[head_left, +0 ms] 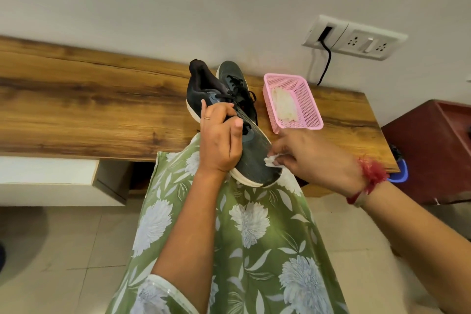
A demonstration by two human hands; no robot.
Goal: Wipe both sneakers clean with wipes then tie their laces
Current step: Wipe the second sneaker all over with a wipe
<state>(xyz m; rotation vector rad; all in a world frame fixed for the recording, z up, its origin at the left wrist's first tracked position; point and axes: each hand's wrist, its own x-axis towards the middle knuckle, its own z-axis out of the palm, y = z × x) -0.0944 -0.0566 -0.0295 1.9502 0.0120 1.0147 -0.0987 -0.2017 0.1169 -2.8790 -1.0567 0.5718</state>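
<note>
My left hand [220, 137] grips a dark grey sneaker [257, 158] with a white sole around its middle, holding it above the table edge with the toe pointing toward me. My right hand [313, 158] pinches a crumpled white wipe [270, 160] against the right side of the toe. The second dark sneaker [235, 81] lies on the wooden table [89, 109] behind the held one, its black laces loose. A pink plastic basket [309, 107] to the right holds more white wipes [284, 106].
The table runs along a white wall with a switch and socket plate [356, 38] and a black cable [325, 64]. A dark red cabinet [438, 150] stands at the right, with a blue object [400, 173] beside it. White drawers [51, 178] sit under the table at left.
</note>
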